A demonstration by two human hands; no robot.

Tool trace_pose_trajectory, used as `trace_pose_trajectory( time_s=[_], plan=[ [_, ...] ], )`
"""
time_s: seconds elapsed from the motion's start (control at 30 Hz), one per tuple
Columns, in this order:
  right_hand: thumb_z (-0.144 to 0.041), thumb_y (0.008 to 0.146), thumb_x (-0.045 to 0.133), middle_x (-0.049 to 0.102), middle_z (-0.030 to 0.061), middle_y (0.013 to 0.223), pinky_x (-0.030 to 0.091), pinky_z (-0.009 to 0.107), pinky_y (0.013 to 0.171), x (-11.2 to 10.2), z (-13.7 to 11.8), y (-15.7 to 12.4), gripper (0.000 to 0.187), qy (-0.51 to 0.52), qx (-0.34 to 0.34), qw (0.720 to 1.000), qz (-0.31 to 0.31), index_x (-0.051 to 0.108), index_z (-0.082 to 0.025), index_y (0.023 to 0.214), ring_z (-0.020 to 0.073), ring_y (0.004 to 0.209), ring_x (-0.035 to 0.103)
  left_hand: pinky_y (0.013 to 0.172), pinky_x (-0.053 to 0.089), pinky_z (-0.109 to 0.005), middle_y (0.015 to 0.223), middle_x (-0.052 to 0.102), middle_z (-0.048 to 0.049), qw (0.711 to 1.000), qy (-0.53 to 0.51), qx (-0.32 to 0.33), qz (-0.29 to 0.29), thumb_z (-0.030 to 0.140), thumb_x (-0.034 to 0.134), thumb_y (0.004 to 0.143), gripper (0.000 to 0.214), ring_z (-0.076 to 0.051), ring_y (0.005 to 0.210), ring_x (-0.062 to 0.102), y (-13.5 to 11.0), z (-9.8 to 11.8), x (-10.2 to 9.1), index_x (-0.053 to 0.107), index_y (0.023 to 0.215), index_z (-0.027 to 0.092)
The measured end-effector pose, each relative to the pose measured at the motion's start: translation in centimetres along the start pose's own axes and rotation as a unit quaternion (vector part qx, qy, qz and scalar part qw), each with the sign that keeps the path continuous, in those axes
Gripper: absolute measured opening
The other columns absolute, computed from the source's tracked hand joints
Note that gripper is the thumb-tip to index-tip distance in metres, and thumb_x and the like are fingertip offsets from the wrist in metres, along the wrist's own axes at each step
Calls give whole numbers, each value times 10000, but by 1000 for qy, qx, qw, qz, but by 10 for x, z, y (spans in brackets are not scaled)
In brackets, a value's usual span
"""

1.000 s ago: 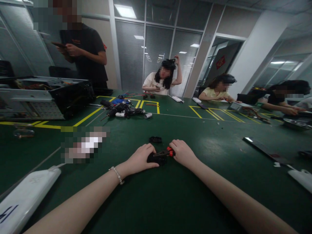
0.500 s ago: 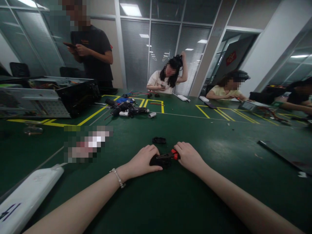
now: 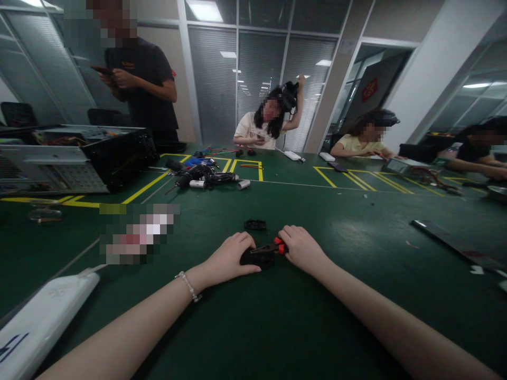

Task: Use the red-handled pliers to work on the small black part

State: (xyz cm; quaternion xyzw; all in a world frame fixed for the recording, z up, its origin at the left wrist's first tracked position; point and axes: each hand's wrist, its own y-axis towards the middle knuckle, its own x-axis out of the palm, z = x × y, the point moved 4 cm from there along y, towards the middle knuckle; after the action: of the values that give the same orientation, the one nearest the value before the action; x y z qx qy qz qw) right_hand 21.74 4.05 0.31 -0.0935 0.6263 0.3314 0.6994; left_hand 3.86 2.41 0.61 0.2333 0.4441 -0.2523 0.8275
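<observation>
My left hand (image 3: 228,257) rests on the green table (image 3: 253,327), its fingers curled over a small black part (image 3: 257,259) that it pins down. My right hand (image 3: 303,247) is closed round the red handles of a pair of pliers (image 3: 269,247), whose dark jaws point left onto the black part. A second small black piece (image 3: 255,224) lies loose on the table just beyond my hands. I wear a beaded bracelet (image 3: 188,285) on my left wrist.
An open computer case (image 3: 75,158) stands at the far left. A heap of screwdrivers and tools (image 3: 206,177) lies mid-table among yellow floor-tape lines. A white box (image 3: 43,316) sits near left, a dark flat bar (image 3: 451,243) right. One person stands and several sit around the table.
My hands, the pliers and the black part stay as they were. The view has swung slightly. The seated person across the table has raised an arm higher above the head.
</observation>
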Motion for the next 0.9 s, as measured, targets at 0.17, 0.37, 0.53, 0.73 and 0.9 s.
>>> trace_pose_trajectory(
  time_s=[0.17,0.37,0.53,0.73,0.9],
  plan=[
    [-132,656,548,538,79,889,341,300,723,-2,-1,1,234,3,0,1000,3,540,-131,889,194,803,466,757,390,-330,993,488,-33,1000,-5,-5,1,449,607,701,342,-209,899,465,0,1,0,482,891,194],
    [-134,663,547,539,83,887,342,298,722,-1,0,0,230,1,0,1000,6,540,-135,893,194,809,469,761,385,-330,980,488,-32,1000,1,-8,-2,456,604,700,346,-207,898,462,0,1,-1,481,887,192],
    [-127,656,548,541,80,896,344,297,725,-1,0,-1,250,5,4,1000,3,542,-135,905,192,807,474,759,385,-320,987,488,-28,1000,-9,-1,-1,447,607,703,336,-201,901,459,0,1,-1,472,876,192],
    [-116,639,547,539,75,901,347,299,725,0,1,-1,269,10,2,1000,6,541,-135,908,189,810,470,730,392,-312,971,489,-25,1000,-11,-10,-3,449,609,699,341,-198,881,464,-1,-1,0,472,878,193],
    [-96,636,525,541,76,896,350,299,720,-1,0,-1,261,11,-5,1000,11,541,-130,895,189,798,467,724,391,-316,978,487,-28,1000,-2,-3,-3,466,602,699,353,-203,880,463,-1,-1,0,476,889,196]
  ],
)
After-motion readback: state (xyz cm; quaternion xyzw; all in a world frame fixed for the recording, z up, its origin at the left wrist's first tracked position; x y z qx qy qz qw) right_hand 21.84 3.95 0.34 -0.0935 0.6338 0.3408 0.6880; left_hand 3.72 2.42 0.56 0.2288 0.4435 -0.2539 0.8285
